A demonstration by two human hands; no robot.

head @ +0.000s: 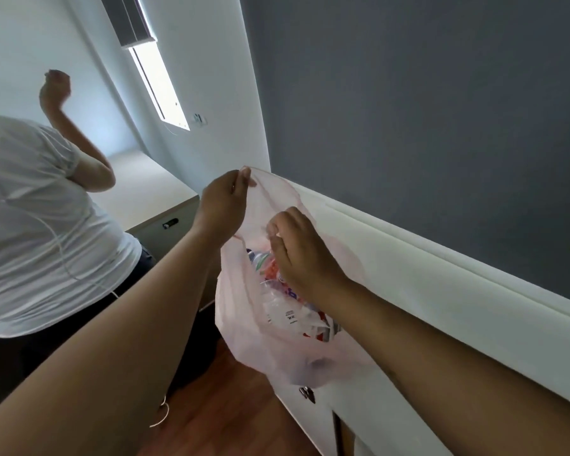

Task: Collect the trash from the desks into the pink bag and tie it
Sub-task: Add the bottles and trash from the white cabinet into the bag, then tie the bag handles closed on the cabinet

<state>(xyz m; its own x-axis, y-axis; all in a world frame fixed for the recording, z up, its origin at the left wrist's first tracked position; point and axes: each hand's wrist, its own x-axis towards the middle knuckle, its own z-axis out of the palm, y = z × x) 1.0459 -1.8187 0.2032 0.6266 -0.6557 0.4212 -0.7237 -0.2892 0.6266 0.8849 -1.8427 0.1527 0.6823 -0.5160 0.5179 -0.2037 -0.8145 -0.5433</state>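
Left hand [222, 205] pinches the pink bag [241, 324] at twelve o'clock, right hand [298, 250] pinches its rim, apparently for tying

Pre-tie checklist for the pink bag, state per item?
1. Left hand pinches one edge of the pink bag: ok.
2. Right hand grips the opposite edge: ok.
3. Trash sits below the mouth, nothing sticking out: ok.
4. Mouth closed or knotted: not ok, it is open and no knot shows.
5. All desk trash collected: cannot tell from this view.
6. Other person stands apart from the bag: ok.
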